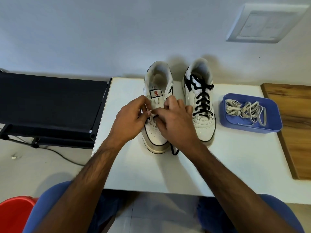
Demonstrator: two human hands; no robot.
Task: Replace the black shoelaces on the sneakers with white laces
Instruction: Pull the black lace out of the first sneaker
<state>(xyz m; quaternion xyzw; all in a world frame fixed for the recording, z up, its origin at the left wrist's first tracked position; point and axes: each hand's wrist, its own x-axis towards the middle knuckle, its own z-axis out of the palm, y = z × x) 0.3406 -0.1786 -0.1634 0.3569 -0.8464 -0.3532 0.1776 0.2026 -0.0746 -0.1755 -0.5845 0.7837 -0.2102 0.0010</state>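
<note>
We start at the fingers (149,112) of the left hand (129,120): they are curled and pinch something pale at the lowest eyelets of the left sneaker (157,105), most likely the end of a white lace (152,116), though it is too small for us to be sure. The right hand (175,121) meets it from the right side, its fingers also bent over the same spot, but what they hold is hidden, so we cannot tell their grip. Both hands are equally near to the work. The long axis of this sneaker runs from near to far, toe towards us, so the lacing must travel away from us, up to the tongue. A black lace (174,150) lies loose on the desk (235,158) just beside the toe, between the two shoes. To the right stands the right sneaker (201,105), with its black lacing in place. Further right, well apart from the fingers, the blue tray (276,115) keeps the other white laces (247,111); the right hand is the nearer one to them.
</note>
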